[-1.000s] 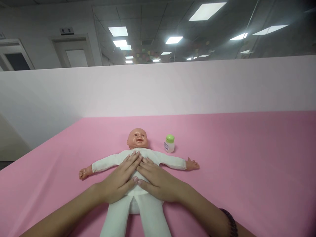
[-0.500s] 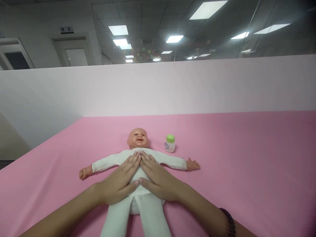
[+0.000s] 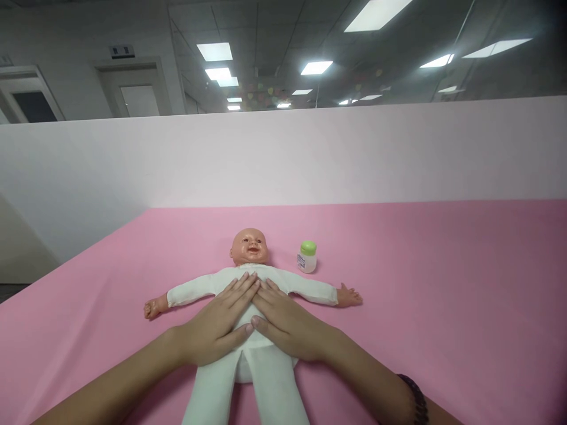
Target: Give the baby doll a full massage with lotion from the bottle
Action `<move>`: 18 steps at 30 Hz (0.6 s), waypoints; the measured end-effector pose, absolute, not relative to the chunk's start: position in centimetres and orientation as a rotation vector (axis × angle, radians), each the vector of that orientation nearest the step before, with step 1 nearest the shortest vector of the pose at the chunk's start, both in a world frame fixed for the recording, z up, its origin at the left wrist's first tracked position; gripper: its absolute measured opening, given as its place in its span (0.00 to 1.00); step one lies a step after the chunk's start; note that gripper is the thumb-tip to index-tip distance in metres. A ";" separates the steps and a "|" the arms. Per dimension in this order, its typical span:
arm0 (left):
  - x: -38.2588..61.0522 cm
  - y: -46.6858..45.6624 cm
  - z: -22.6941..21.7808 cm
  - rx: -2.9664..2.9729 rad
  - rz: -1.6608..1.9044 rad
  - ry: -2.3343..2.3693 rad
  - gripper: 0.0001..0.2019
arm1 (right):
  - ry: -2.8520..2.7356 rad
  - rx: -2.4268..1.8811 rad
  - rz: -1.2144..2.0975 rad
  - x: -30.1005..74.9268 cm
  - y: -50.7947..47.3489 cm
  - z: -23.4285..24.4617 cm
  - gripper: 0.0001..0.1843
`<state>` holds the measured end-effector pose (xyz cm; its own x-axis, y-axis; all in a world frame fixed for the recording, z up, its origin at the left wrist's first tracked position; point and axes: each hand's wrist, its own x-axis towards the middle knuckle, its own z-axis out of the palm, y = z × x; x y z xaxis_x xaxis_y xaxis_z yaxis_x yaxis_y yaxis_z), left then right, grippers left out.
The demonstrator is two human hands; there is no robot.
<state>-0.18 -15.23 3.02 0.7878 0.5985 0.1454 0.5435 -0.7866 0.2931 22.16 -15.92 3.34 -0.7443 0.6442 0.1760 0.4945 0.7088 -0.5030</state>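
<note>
A baby doll [image 3: 266, 378] with a white cloth body lies on its back, its arms spread wide and its head away from me. My left hand [image 3: 221, 324] rests flat on the left side of its chest and belly, fingers stretched out. On the other side of the torso lies my right hand [image 3: 290, 324], equally flat. The fingertips of both hands meet at the upper chest and the thumb tips come close together over the belly. Part of the torso is hidden under my palms. A small clear jar [image 3: 307, 260] with a green lid stands right of the doll's head.
Pink cloth [image 3: 425, 295] covers the table under the doll. Behind it stands a low white partition [image 3: 283, 156]. Farther back are doors [image 3: 133, 88] and lit ceiling panels. A dark braided band [image 3: 414, 396] circles my right wrist area.
My left fingertips have shifted slightly to the right, now overlapping the right fingertips a little. The whole view has moved very slightly; the doll and jar lie as before.
</note>
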 end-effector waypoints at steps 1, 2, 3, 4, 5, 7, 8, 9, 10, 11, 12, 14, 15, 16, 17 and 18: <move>-0.1 -15.3 3.0 2.739 0.344 0.897 0.34 | -2.564 -0.895 0.634 22.1 -15.9 3.2 0.32; -0.1 -15.3 3.0 2.736 0.348 0.907 0.34 | -2.551 -0.904 0.648 22.1 -15.9 3.1 0.32; -0.1 -15.3 2.9 2.731 0.348 0.920 0.35 | -2.540 -0.918 0.662 22.0 -15.9 3.0 0.32; -0.1 -15.4 2.9 2.726 0.344 0.936 0.35 | -2.531 -0.940 0.678 22.0 -15.9 2.9 0.33; -0.1 -15.4 2.8 2.720 0.335 0.954 0.35 | -2.524 -0.967 0.693 22.0 -15.9 2.8 0.33; -0.2 -15.4 2.6 2.706 0.326 0.994 0.36 | -2.514 -1.025 0.723 21.9 -16.0 2.7 0.35; -0.2 -15.4 2.6 2.701 0.327 1.010 0.36 | -2.505 -1.052 0.735 21.9 -16.0 2.7 0.35; -0.3 -15.4 2.5 2.697 0.331 1.025 0.37 | -2.493 -1.076 0.743 21.9 -16.0 2.6 0.36; -0.3 -15.4 2.4 2.690 0.338 1.042 0.38 | -2.479 -1.098 0.747 21.9 -16.1 2.6 0.36; -0.3 -15.4 2.4 2.679 0.342 1.063 0.38 | -2.464 -1.119 0.749 21.9 -16.1 2.5 0.36; -0.4 -15.4 2.3 2.665 0.346 1.089 0.39 | -2.450 -1.139 0.749 21.9 -16.1 2.5 0.37; -0.4 -15.4 2.2 2.631 0.346 1.150 0.39 | -2.431 -1.184 0.748 21.8 -16.1 2.4 0.38; -0.5 -15.4 2.1 2.613 0.342 1.181 0.39 | -2.426 -1.213 0.746 21.8 -16.1 2.4 0.39; -0.5 -15.4 2.0 2.595 0.334 1.212 0.39 | -2.421 -1.246 0.745 21.8 -16.2 2.4 0.39; -0.4 -15.4 2.0 2.577 0.323 1.241 0.39 | -2.416 -1.281 0.742 21.7 -16.2 2.5 0.40; -0.4 -15.5 2.0 2.560 0.312 1.265 0.39 | -2.409 -1.319 0.736 21.7 -16.3 2.5 0.41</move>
